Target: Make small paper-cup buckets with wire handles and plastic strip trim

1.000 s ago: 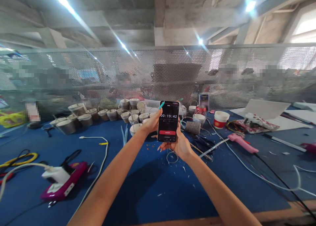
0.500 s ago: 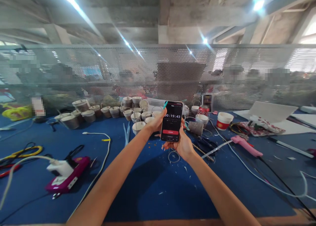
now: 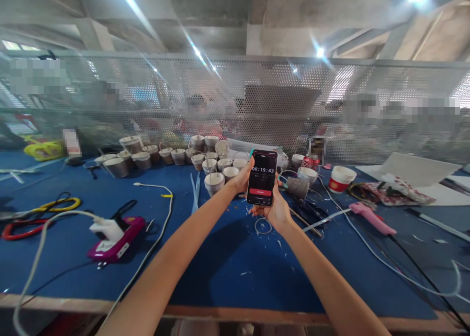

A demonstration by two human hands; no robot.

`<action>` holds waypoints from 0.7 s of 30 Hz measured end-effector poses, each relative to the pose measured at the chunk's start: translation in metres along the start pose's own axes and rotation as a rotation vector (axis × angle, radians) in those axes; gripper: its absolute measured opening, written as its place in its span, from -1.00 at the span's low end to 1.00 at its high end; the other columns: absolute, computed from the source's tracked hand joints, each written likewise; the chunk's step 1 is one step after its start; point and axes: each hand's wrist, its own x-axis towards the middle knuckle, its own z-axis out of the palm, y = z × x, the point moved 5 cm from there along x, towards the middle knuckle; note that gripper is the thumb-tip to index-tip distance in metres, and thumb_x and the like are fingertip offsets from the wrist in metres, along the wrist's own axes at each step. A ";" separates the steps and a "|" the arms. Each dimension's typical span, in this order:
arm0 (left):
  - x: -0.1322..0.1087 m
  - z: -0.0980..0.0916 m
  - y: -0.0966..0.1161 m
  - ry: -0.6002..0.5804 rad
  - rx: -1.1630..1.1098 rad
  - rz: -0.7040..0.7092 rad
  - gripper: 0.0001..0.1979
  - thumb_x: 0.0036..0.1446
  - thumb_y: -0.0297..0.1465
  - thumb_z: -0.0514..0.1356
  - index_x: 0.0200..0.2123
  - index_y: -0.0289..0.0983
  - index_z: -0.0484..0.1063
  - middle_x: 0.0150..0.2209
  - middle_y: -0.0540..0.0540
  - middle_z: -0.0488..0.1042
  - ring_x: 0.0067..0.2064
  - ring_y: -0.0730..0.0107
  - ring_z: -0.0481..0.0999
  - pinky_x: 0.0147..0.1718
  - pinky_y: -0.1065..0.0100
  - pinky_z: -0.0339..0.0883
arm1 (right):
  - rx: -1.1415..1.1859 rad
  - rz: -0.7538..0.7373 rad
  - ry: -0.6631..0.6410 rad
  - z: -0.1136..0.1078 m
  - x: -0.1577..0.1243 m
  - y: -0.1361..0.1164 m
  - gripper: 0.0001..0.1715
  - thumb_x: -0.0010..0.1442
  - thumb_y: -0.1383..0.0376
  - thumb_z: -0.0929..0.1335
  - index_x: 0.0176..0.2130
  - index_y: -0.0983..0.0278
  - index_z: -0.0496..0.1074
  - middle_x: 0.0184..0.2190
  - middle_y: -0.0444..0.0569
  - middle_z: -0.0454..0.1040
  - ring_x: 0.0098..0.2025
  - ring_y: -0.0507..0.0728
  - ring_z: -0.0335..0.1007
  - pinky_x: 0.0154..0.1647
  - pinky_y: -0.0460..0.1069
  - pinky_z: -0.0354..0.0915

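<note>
Both hands hold a black phone (image 3: 262,177) upright over the blue table (image 3: 227,257). Its screen shows a timer reading 00:19:43 and a red button. My left hand (image 3: 242,176) grips the phone's left edge with fingers curled round it, a teal nail near the top corner. My right hand (image 3: 274,209) cups the phone from below and behind. A small loop of white wire (image 3: 263,226) lies on the table just under the hands.
Several small grey cups (image 3: 211,165) cluster behind the phone. A pink glue gun (image 3: 370,217) with cable lies at right, a pink device with a white charger (image 3: 113,235) at left. A perforated metal screen (image 3: 235,106) backs the table. Scissors, cables and a red-white cup (image 3: 340,178) lie around.
The timer went from 00:19:42 to 00:19:43. My view drifted right and tilted down, so the table's front edge now shows. Both hands keep the same hold on the phone.
</note>
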 end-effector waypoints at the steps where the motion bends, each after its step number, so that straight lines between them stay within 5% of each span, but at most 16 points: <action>1: 0.000 -0.002 0.000 0.037 -0.015 0.006 -0.09 0.02 0.14 -0.40 -0.13 -0.48 0.39 -0.33 -0.33 0.52 -0.27 0.12 0.52 -0.21 0.15 0.33 | 0.000 0.007 0.000 0.001 0.000 0.000 -0.29 0.26 0.01 -0.08 -0.27 0.40 0.37 -0.56 0.07 0.48 -0.64 0.10 0.38 -0.63 -0.01 0.31; 8: -0.017 -0.005 0.024 0.179 -0.044 0.036 -0.18 0.08 0.09 -0.33 -0.14 -0.47 0.38 -0.31 -0.32 0.52 -0.28 0.17 0.53 -0.22 0.14 0.36 | 0.005 -0.060 -0.075 0.009 -0.005 0.001 -0.54 0.24 0.06 0.07 -0.09 0.28 0.27 -0.40 -0.02 0.48 -0.58 0.10 0.42 -0.58 0.03 0.37; 14: -0.047 -0.008 0.072 0.285 0.065 0.225 -0.11 -0.01 0.18 -0.31 -0.13 -0.48 0.37 -0.33 -0.30 0.52 -0.29 0.18 0.53 -0.26 0.16 0.40 | -0.058 -0.059 0.112 -0.004 -0.003 0.007 -0.66 0.17 0.11 0.18 -0.34 0.31 0.33 -0.39 -0.03 0.46 -0.57 0.05 0.42 -0.60 -0.03 0.36; 18: -0.074 -0.013 0.104 0.341 0.176 0.373 -0.10 -0.01 0.18 -0.34 -0.09 -0.45 0.34 -0.34 -0.25 0.51 -0.33 0.20 0.53 -0.33 0.19 0.42 | -0.412 -0.083 0.293 -0.016 0.001 0.013 -0.72 0.05 0.15 0.30 -0.50 0.32 0.32 -0.56 -0.09 0.43 -0.58 0.04 0.38 -0.61 -0.08 0.30; 21: -0.094 -0.022 0.121 0.400 0.230 0.424 -0.08 -0.02 0.19 -0.37 -0.08 -0.44 0.34 -0.35 -0.24 0.50 -0.35 0.20 0.53 -0.37 0.18 0.42 | -0.760 -0.216 0.302 -0.014 0.000 0.012 -0.61 0.04 0.11 0.30 -0.65 0.31 0.29 -0.70 -0.13 0.36 -0.66 -0.01 0.30 -0.60 -0.13 0.22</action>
